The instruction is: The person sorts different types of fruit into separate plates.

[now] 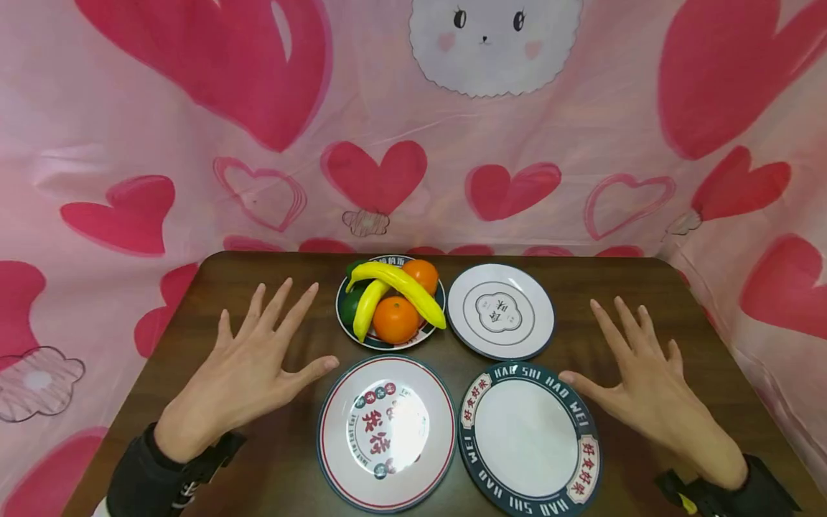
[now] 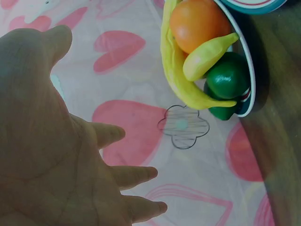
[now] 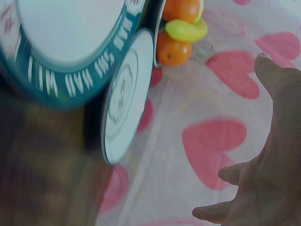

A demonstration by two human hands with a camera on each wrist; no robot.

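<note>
My left hand (image 1: 248, 366) is held with spread fingers at the left, beside the fruit plate (image 1: 388, 347); nothing is in it. On that plate lie two yellow bananas (image 1: 403, 287), two oranges (image 1: 396, 320) and dark green fruit (image 2: 228, 75), partly hidden. Fingers spread and holding nothing, my right hand (image 1: 646, 395) is at the right. Its thumb tip overlaps the edge of a green-rimmed plate (image 1: 526, 438) in the head view; whether they touch I cannot tell. Left of that plate is a white plate with red lettering (image 1: 345, 459).
A white plate with a grey emblem (image 1: 500, 280) stands right of the fruit, behind the green-rimmed plate. Everything rests on a dark brown wooden table (image 1: 284, 467). A pink cloth with red hearts (image 1: 446, 143) hangs behind the table and at its sides.
</note>
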